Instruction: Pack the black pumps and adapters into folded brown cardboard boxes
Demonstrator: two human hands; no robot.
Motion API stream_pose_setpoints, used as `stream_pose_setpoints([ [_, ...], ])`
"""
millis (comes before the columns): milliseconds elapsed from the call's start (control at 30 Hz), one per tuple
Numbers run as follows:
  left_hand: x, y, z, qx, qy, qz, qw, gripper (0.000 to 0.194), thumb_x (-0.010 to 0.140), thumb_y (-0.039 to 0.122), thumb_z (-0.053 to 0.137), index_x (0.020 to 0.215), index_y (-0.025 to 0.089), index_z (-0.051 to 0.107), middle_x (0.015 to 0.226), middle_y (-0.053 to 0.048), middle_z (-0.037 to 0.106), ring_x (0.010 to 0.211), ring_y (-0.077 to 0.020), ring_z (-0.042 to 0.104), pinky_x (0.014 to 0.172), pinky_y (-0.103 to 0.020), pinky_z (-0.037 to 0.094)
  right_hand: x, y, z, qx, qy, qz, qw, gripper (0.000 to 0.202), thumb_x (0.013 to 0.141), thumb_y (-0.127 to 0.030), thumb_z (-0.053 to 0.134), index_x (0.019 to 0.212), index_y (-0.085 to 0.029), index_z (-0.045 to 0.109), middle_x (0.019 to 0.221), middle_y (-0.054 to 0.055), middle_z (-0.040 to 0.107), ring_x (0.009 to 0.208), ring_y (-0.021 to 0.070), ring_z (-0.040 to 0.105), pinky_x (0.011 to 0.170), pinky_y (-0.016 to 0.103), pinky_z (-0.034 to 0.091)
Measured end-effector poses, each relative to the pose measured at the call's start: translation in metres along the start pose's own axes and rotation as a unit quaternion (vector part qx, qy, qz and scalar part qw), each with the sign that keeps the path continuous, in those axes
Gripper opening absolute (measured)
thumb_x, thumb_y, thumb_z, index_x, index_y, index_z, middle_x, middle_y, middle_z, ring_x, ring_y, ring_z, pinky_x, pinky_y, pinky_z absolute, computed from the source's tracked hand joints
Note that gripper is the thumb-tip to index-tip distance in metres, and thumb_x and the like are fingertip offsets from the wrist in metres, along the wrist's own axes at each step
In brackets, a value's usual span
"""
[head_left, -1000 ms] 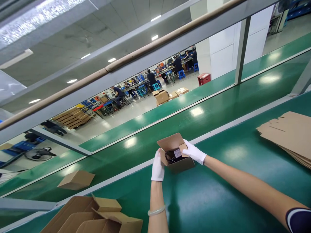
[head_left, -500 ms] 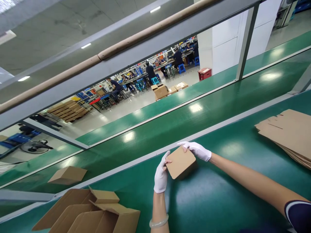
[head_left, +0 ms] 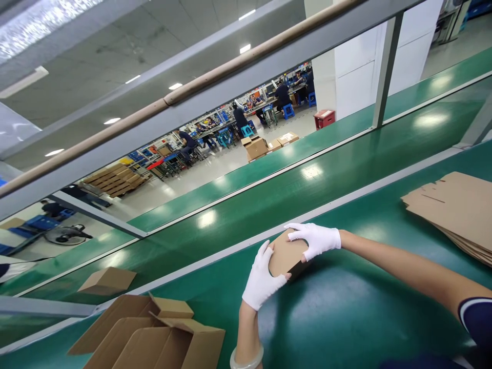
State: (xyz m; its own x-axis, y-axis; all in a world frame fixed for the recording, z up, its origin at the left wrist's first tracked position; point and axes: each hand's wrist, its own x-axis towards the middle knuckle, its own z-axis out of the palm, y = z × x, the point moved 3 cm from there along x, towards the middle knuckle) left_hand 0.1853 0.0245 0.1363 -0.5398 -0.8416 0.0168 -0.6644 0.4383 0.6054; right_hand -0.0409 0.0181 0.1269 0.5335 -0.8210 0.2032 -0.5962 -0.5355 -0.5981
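1. Green table point(head_left: 346, 318) at five o'clock.
2. Open boxes point(head_left: 184, 333), seven, bunched, perhaps saving room.
3. Flat cardboard point(head_left: 457, 205), three, stacked, likely handy.
4. Closed box point(head_left: 286, 253), five: left hand point(head_left: 262, 281), right hand point(head_left: 318, 242) spread wide, probably steadying it.

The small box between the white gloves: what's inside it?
The inside of the small box is hidden now: its lid is shut, with the left hand and right hand on the box. A second ago, lid open, a black cable and pale label showed inside.
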Motion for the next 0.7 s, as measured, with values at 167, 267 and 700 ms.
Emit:
stream_pose_setpoints([
  [167, 0.0002, 0.0072, -0.0005, 0.022, 0.017, 0.011, 1.0, 0.072, 0.07, 0.04, 0.067, 0.131, 0.012, 0.043, 0.144, -0.018, 0.034, 0.129, -0.0317, 0.039, 0.109, -0.048, 0.034, 0.0037, 0.0031, 0.0, -0.03, 0.008, -0.044, 0.999, 0.065, 0.065, -0.052, 0.072, 0.122, -0.022, 0.059, 0.136, 0.013, 0.042, 0.112, 0.0332, 0.052, 0.095, 0.044, 0.043],
  [267, 0.0008, 0.0078, -0.0003, 0.012, 0.039, 0.026, 0.999, 0.065, 0.071, 0.033, 0.064, 0.129, 0.013, 0.044, 0.139, -0.017, 0.04, 0.125, -0.0295, 0.044, 0.106, -0.047, 0.037, 0.0053, 0.0042, -0.0002, -0.02, 0.034, -0.073, 0.997, 0.062, 0.065, -0.053, 0.072, 0.118, -0.021, 0.062, 0.128, 0.012, 0.05, 0.109, 0.0311, 0.053, 0.094, 0.044, 0.043],
  [700, -0.0029, 0.0052, 0.0, 0.138, 0.018, 0.033, 0.99, 0.071, 0.08, 0.054, 0.056, 0.136, 0.013, 0.041, 0.146, -0.02, 0.035, 0.13, -0.036, 0.039, 0.103, -0.053, 0.038, 0.0011, 0.0032, -0.0018, -0.069, 0.023, -0.057, 0.996, 0.063, 0.07, -0.053, 0.07, 0.125, -0.024, 0.06, 0.146, 0.013, 0.036, 0.113, 0.0339, 0.053, 0.096, 0.049, 0.041],
])
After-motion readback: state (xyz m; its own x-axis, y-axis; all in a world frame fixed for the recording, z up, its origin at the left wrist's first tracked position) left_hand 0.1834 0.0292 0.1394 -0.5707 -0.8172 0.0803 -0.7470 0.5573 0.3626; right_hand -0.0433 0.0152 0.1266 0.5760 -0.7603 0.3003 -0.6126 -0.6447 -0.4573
